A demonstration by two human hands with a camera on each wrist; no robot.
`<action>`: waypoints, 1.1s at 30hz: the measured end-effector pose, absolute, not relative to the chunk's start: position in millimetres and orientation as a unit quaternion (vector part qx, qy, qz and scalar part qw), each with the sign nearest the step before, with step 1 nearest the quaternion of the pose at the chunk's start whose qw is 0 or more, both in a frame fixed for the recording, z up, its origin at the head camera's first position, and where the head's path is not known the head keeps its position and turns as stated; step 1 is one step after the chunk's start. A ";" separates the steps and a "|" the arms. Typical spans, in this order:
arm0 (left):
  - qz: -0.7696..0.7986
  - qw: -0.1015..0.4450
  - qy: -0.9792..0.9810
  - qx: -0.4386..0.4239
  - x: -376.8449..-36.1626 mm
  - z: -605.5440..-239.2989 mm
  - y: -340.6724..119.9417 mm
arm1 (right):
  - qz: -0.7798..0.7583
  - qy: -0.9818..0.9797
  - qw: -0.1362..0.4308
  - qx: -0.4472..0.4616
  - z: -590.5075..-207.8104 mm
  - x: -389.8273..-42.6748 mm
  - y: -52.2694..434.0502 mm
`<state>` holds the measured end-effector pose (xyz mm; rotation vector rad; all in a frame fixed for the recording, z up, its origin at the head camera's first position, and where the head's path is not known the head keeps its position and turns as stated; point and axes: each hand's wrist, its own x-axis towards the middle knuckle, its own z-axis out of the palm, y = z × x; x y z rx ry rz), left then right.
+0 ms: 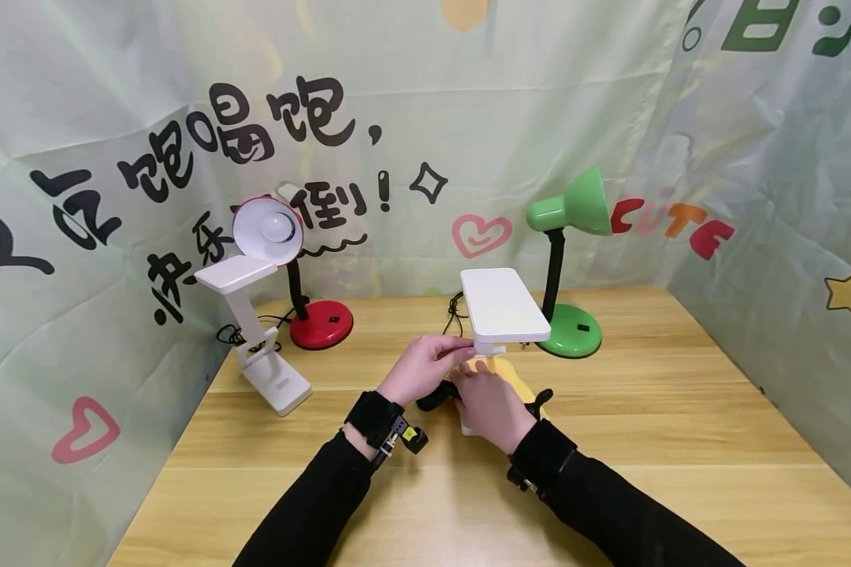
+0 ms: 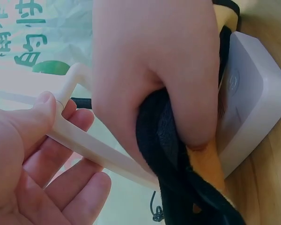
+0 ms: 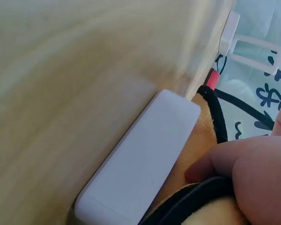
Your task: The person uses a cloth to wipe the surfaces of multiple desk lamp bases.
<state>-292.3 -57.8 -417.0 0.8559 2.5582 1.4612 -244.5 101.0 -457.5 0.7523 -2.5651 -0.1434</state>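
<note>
A white folding desk lamp stands at the table's middle, its flat head (image 1: 503,303) raised over both hands. My left hand (image 1: 425,366) pinches the lamp's thin white arm (image 2: 84,143), thumb on top and fingers underneath. Just right of it, my right hand (image 1: 492,402) grips a yellow-orange cloth with black trim (image 2: 206,164) and presses it against the lamp's white base (image 2: 253,108). In the right wrist view the base (image 3: 140,164) lies flat on the wood, with the cloth (image 3: 203,136) bunched beside it under my fingers (image 3: 257,173). The hands hide most of the base in the head view.
A second white folding lamp (image 1: 255,331) stands at the back left, with a red gooseneck lamp (image 1: 319,323) behind it. A green gooseneck lamp (image 1: 570,213) stands at the back right. Black cords trail behind them. Printed fabric walls close in the wooden table (image 1: 681,441) on three sides.
</note>
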 end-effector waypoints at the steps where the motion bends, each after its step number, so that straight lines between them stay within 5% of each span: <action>1: 0.475 0.036 0.833 0.280 -292.5 -417.1 -57.7 | -0.051 -0.932 0.235 0.273 -458.2 -246.6 101.4; 10: 0.475 0.034 0.834 0.280 -293.0 -418.1 -56.8 | -0.057 -0.935 0.215 0.276 -458.3 -239.4 103.0; 26: 0.475 0.042 0.837 0.269 -296.5 -421.3 -57.6 | -0.029 -0.945 0.156 0.287 -441.2 -165.2 99.4; 33: 0.474 0.042 0.838 0.268 -295.2 -420.1 -56.8 | -0.019 -0.948 0.152 0.280 -439.7 -167.5 97.0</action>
